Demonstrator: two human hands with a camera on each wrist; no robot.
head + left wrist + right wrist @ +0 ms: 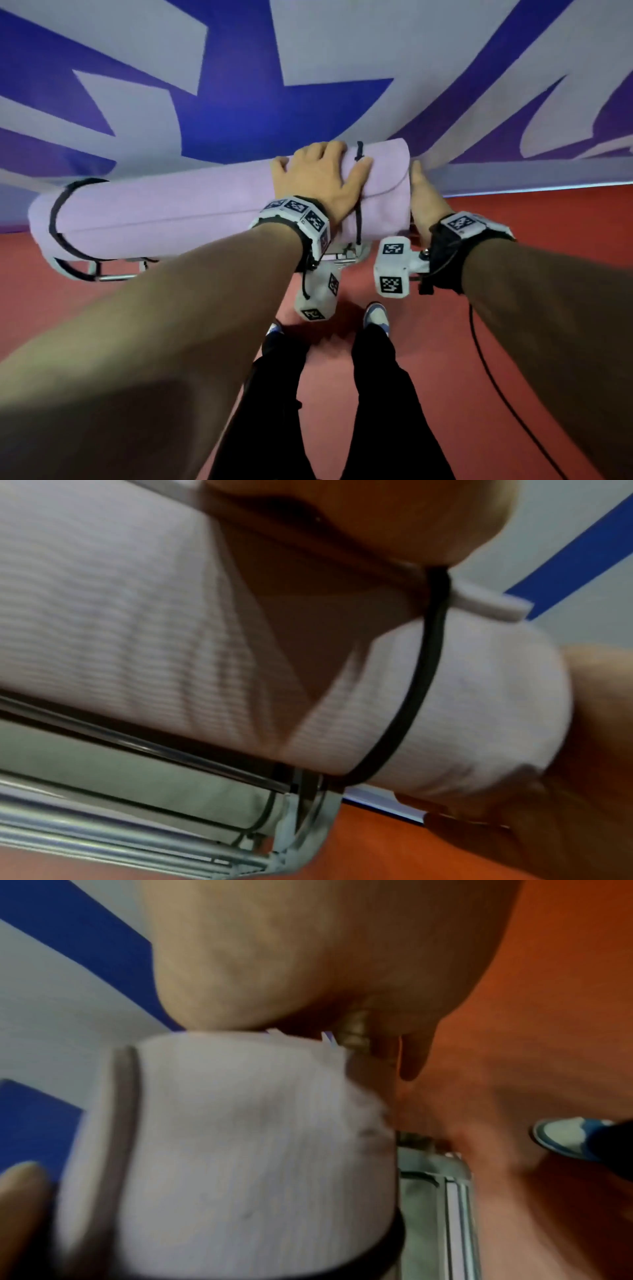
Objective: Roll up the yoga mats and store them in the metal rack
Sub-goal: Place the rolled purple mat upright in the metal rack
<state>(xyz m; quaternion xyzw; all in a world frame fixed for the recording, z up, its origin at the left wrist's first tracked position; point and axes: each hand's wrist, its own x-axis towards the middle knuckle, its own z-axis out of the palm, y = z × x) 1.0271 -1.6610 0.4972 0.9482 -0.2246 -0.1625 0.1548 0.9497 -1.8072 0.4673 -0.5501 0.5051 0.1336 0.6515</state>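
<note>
A rolled lilac yoga mat (164, 212), bound by a black elastic band (56, 219) at each end, lies along the top of the metal rack (143, 829) against a blue-and-white wall (239, 102). The left hand (318, 178) lies flat on the roll with fingers spread; the right hand (423, 198) presses straight-fingered against its end face, neither one closed around it. The mat looks soft, light and springy, likely to give under a palm and roll if let go. The firmest hold would probably be around the barrel just inside either band. A second pale roll (154, 780) already sits on the tier below. A black cable (496, 387) trails across the red floor (513, 342) near the person's shoes (376, 313).
</note>
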